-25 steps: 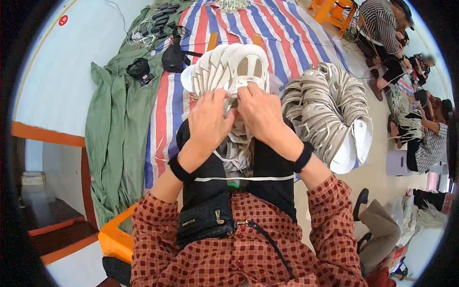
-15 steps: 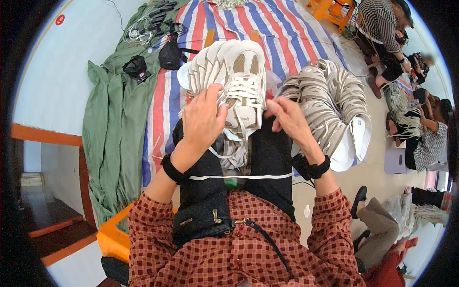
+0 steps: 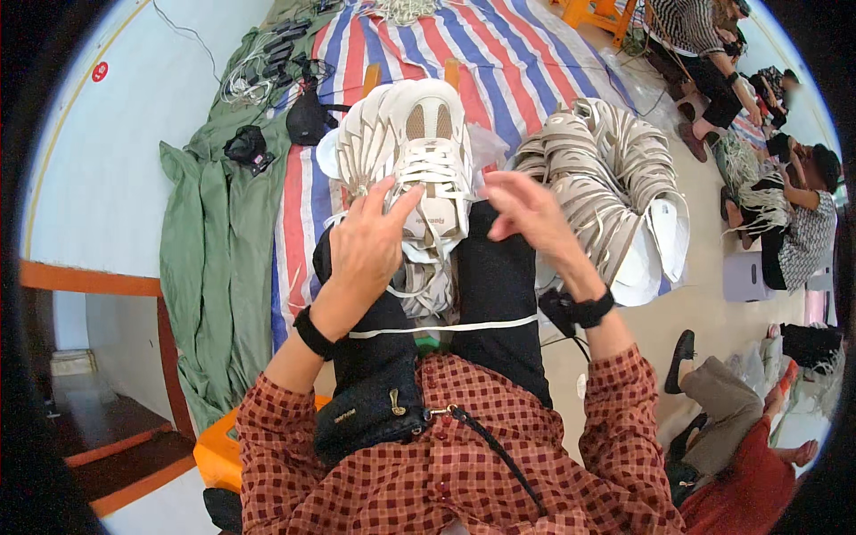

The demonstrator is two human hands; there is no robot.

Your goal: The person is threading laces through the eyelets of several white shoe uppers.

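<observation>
In front of me, above my thighs, is a white and beige shoe upper point(image 3: 432, 134) with tan mesh at the toe and white laces criss-crossed up its front. Its tongue points toward me, and loose lace ends hang below it. My left hand point(image 3: 367, 245) is at its left edge, fingers stretched out and fingertips touching beside the tongue. My right hand point(image 3: 530, 214) hovers just right of the upper, fingers loosely extended and thumb apart, with nothing seen in it. Several similar uppers point(image 3: 361, 134) are fanned in a stack on the left, against this one.
A curved row of nested uppers point(image 3: 606, 169) lies to the right. Beneath are a striped sheet point(image 3: 308, 205) and a green cloth point(image 3: 209, 267). A black bag point(image 3: 308, 116) and cables lie at the far left. Other people point(image 3: 802, 214) sit along the right side.
My right hand has drawn slightly up and away from the upper, its fingers straighter. The left hand has stayed at the upper's left edge, its fingers now closer to the tongue. The view has shifted slightly.
</observation>
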